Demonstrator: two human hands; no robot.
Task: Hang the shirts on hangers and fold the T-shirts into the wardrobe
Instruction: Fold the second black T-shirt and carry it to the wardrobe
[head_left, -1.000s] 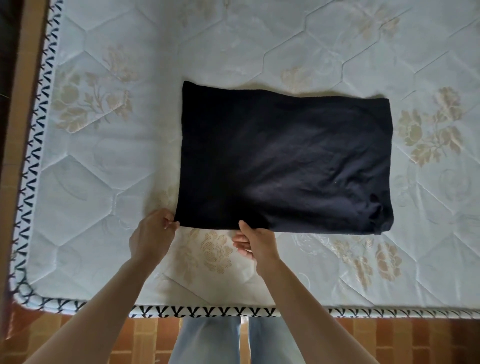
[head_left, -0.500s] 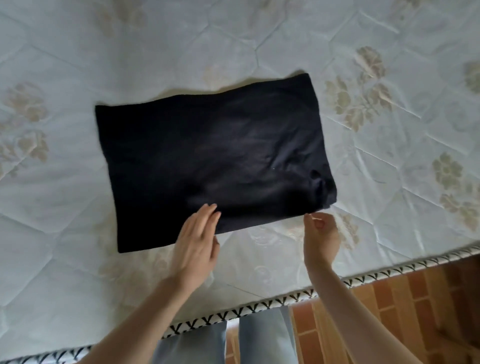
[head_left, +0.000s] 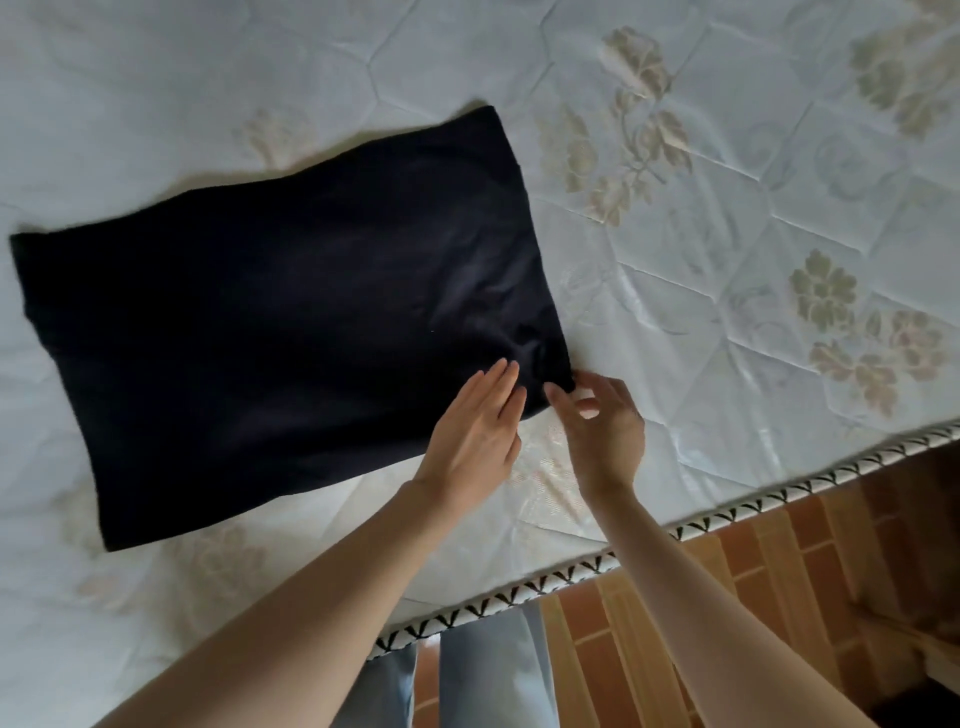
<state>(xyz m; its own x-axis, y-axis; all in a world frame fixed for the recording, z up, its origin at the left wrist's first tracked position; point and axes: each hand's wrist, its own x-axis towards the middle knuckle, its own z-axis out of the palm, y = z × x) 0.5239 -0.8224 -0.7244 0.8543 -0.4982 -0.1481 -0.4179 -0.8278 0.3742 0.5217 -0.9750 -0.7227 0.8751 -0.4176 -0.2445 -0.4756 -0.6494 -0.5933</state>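
Black and already folded to a rectangle, the T-shirt lay on the mattress while our left hand pressed flat to pin it and our right hand pinched its bunched corner, likely to neaten the next fold.

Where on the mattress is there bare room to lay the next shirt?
Bare mattress lies right of the black T-shirt, and above it. Crowded at its near right corner, where the left hand rests and the right hand pinches.
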